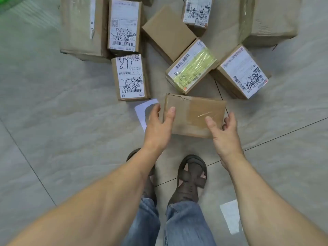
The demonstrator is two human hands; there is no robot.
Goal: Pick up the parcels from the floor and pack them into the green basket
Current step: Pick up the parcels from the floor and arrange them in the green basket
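fingers at plain parcel's side edges

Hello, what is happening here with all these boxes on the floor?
A person is bending over a group of cardboard parcels on a tiled floor. The left hand and the right hand are on the two sides of a plain brown parcel, thumbs on its top; whether it is lifted yet is unclear. Other parcels, such as one with yellow tape, lie beyond it. Only a blurred green patch, perhaps the basket, shows at the top left corner.
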